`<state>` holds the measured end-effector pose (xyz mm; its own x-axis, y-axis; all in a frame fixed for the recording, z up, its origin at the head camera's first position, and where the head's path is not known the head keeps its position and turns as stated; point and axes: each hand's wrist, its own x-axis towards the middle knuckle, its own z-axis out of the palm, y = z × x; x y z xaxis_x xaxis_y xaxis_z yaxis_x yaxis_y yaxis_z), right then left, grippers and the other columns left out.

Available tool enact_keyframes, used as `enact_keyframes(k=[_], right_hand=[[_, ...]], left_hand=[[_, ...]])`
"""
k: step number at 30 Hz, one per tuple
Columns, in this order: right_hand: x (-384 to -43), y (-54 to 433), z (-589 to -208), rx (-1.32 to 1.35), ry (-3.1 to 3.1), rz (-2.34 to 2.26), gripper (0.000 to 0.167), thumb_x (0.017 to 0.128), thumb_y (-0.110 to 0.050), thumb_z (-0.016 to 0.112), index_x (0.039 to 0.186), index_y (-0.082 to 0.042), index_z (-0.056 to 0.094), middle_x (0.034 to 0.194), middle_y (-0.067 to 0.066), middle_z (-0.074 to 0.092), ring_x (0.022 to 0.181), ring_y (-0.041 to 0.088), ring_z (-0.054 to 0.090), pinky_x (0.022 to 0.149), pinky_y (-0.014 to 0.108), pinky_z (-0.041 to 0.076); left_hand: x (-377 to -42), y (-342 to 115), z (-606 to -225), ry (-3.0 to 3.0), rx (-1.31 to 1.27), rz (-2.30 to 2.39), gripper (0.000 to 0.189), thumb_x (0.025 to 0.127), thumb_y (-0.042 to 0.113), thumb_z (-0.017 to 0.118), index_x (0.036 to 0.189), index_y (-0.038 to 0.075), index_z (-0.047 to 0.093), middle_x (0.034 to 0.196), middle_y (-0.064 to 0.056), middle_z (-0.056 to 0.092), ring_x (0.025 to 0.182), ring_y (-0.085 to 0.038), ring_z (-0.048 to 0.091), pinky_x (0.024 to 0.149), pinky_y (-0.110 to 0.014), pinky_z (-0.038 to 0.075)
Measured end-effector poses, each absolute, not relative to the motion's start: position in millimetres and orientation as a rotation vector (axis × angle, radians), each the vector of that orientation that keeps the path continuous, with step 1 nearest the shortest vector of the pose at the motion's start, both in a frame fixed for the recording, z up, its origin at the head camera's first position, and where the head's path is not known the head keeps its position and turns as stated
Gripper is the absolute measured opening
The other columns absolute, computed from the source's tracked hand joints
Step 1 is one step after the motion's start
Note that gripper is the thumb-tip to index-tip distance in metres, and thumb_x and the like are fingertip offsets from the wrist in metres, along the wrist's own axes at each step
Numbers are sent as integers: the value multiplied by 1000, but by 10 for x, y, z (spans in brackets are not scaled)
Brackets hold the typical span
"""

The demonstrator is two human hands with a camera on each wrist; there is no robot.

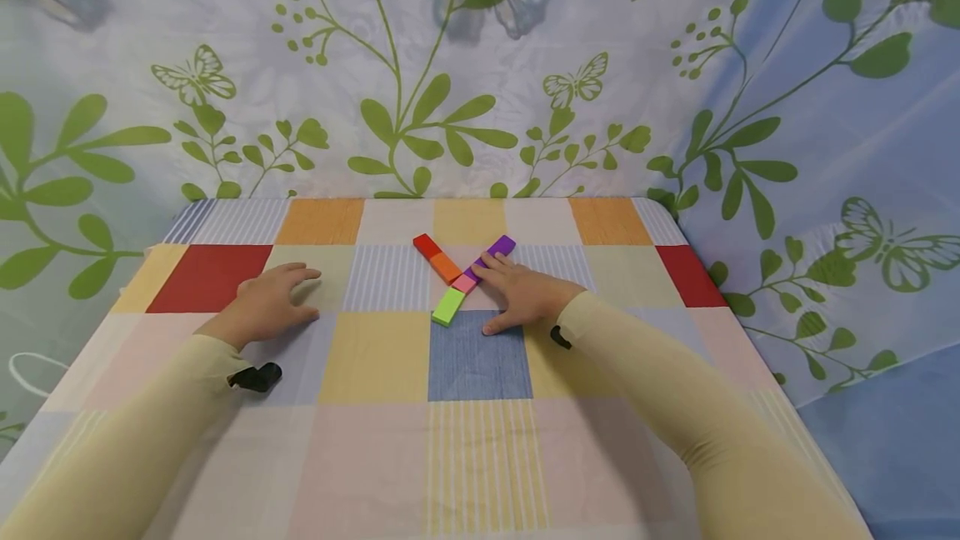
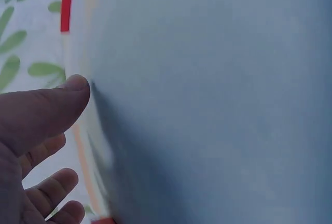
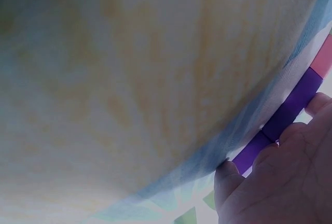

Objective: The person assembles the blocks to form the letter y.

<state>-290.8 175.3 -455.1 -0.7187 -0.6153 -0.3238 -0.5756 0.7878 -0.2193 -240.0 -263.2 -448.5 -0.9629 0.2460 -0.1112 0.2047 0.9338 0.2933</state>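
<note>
Coloured blocks lie on the table in a Y shape. One arm has a red block and an orange block; the other has purple blocks. Near the junction is a pink block, with a light green block forming the stem. My right hand reaches over with extended fingers, its fingertips along the purple blocks and its thumb spread apart below. Well left of the blocks, my left hand hovers with relaxed fingers and holds nothing; its thumb shows in the left wrist view.
A patchwork-patterned cloth covers the table. Behind and to the right hangs a curtain with green leaves and butterflies. A black strap piece pokes out at the left cuff, another at the right one.
</note>
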Motion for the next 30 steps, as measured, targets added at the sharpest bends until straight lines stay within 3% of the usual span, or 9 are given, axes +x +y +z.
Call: enact_keyframes(k=[6, 17, 24, 30], right_hand=[[-2896, 1752, -4541, -890, 2595, -140, 117, 85, -73, 72, 171, -26, 8, 179, 6, -3, 166, 29, -5, 133, 50, 12], [-2882, 1751, -4526, -906, 2601, -140, 116, 86, -71, 73, 171, -24, 10, 179, 6, -3, 166, 31, -4, 133, 50, 12], [-2875, 1758, -4530, -915, 2600, -140, 115, 86, -70, 73, 171, -23, 10, 179, 7, -2, 166, 31, -5, 133, 50, 11], [-2884, 1765, -4544, -927, 2601, -145, 116, 86, -71, 72, 171, -23, 10, 179, 7, -2, 166, 31, -4, 133, 50, 11]], left_hand=[[-2384, -2876, -4542, 2895, 245, 499, 78, 92, 39, 78, 157, 9, 46, 161, -31, 36, 146, -55, 33, 103, -82, 29], [-2308, -3132, -4556, 2846, 186, 580, 88, 90, 40, 81, 159, 6, 39, 153, -29, 40, 130, -49, 41, 98, -67, 52], [-2261, -3224, -4554, 2834, 163, 598, 81, 95, 32, 77, 160, 3, 37, 145, -29, 45, 123, -49, 43, 95, -64, 53], [-2252, -3261, -4541, 2822, 163, 576, 85, 93, 33, 79, 161, 3, 36, 141, -30, 47, 121, -49, 44, 91, -59, 54]])
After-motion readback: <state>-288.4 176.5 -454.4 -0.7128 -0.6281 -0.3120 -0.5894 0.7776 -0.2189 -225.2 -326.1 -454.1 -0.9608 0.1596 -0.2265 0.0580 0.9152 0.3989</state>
